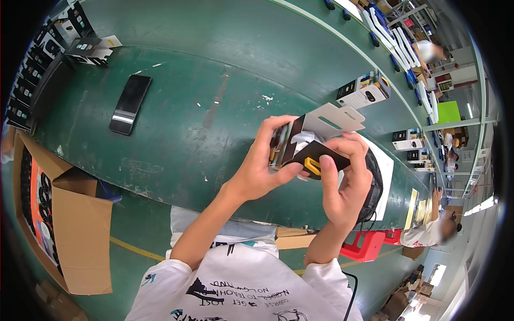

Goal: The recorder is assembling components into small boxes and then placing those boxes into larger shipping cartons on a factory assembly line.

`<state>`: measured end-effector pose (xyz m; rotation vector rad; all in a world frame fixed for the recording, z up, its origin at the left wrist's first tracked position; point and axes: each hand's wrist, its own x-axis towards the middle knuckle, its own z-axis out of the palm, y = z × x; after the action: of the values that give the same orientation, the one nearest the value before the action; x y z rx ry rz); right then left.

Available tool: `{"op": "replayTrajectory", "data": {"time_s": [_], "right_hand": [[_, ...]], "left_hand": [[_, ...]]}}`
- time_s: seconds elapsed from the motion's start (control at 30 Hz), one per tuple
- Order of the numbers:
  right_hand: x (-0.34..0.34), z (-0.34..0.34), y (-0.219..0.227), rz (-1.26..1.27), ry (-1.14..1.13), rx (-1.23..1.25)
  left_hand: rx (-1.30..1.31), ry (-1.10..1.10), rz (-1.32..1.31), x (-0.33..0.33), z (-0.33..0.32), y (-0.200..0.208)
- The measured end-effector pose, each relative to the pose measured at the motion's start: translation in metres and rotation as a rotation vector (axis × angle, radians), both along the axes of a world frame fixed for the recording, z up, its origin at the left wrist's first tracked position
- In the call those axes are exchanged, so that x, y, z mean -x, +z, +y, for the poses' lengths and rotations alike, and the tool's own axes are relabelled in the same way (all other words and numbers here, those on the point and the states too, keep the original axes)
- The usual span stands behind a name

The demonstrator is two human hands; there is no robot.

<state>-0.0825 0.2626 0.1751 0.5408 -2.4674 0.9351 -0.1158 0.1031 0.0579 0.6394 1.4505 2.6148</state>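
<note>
Over the green table I hold a small printed carton (280,145), its top open and a white hang-tab flap (333,119) standing up. My left hand (251,172) is wrapped round its left side, thumb along the near edge. My right hand (348,187) grips the right side, its thumb on a black flap (305,152) beside a yellow loop-shaped piece (312,166). I cannot tell whether that piece is loose or fixed to the flap. Something whitish shows inside the carton; the rest of its contents is hidden.
A black phone (130,104) lies left on the table (176,123). Stacked cartons (24,88) stand far left, another carton (364,90) at the back right. A black mesh bag (373,184) lies right. A cardboard box (80,235) and red stool (364,247) stand below; people work at right.
</note>
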Motion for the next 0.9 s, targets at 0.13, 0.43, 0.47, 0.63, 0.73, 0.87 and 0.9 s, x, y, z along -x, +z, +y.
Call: {"op": "replayTrajectory", "data": {"time_s": [0.13, 0.43, 0.47, 0.63, 0.73, 0.87, 0.9], "right_hand": [[0.004, -0.014, -0.015, 0.054, -0.045, 0.099], [0.011, -0.021, -0.012, 0.277, -0.207, -0.405], [0.011, -0.023, -0.009, 0.264, -0.203, -0.421], [0.017, -0.016, -0.008, 0.205, -0.170, -0.412], [0.015, -0.004, -0.022, 0.221, -0.064, -0.036], [-0.002, 0.013, -0.058, 0.302, -0.191, 0.638], [-0.006, 0.005, -0.066, 0.162, -0.192, 0.768]], "left_hand": [[0.041, 0.070, 0.036, -0.002, 0.000, -0.006], [0.005, 0.209, -0.009, -0.002, 0.011, 0.009], [0.038, 0.300, 0.173, 0.006, 0.015, -0.002], [0.124, 0.282, 0.380, 0.012, 0.002, -0.009], [0.207, 0.275, 0.347, 0.010, -0.002, -0.012], [0.260, 0.252, 0.305, 0.010, 0.007, -0.006], [0.251, 0.252, 0.298, 0.010, 0.007, -0.005]]}}
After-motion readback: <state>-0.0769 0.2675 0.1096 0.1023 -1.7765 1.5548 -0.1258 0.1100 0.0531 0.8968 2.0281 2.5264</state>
